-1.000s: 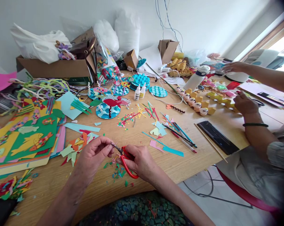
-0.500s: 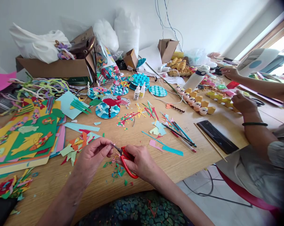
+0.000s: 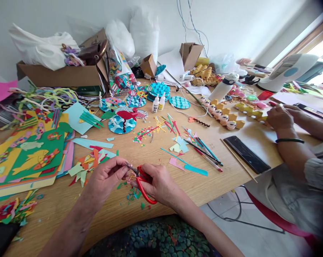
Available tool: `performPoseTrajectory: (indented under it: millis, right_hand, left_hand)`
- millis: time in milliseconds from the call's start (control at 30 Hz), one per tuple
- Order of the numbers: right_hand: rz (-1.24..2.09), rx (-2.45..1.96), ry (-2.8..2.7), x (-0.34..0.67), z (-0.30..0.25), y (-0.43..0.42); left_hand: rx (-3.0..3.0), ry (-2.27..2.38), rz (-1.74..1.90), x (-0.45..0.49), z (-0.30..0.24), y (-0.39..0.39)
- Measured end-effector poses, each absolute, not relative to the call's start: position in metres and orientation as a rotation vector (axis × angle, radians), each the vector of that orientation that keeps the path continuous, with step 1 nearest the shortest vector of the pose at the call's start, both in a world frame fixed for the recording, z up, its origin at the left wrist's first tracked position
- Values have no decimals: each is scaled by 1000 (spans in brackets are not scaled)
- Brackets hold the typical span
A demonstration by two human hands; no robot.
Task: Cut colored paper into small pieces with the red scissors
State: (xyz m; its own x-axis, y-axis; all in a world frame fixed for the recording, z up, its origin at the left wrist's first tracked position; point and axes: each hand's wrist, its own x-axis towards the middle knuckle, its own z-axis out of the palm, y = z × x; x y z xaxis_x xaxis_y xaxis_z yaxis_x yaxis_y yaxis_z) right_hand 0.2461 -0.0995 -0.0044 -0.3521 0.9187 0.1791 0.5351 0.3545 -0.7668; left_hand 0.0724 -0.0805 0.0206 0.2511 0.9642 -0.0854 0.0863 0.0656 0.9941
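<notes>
In the head view, the right hand (image 3: 158, 182) grips the red-handled metal scissors (image 3: 140, 186), its fingers at the loops, the blades pointing left; the left hand (image 3: 107, 178) meets the blade tips with thumb and forefinger, probably to steady something fine, though I cannot tell whether they close on a scrap (too small to make out); the scissors hang between the hands, above small green and blue paper snippets (image 3: 134, 194) on the pale wooden table (image 3: 107, 217); the layered stack of coloured paper (image 3: 55, 157) lies to the left, apparently to leave working room.
</notes>
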Motion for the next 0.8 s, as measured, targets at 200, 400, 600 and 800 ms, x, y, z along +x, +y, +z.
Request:
performPoseTrajectory:
  millis: [200, 400, 600, 800]
  right_hand:
    - [815, -1229, -2000, 247, -6, -100]
    - [820, -1239, -2012, 248, -8, -100]
    - [835, -1276, -2036, 247, -7, -101]
    - [833, -1281, -2042, 248, -7, -100]
  left_hand:
    - [1307, 1147, 918, 73, 21, -80]
    - [1319, 1187, 907, 69, 19, -82]
    - [1352, 1205, 917, 66, 16, -82]
    - [1293, 1181, 950, 67, 16, -81]
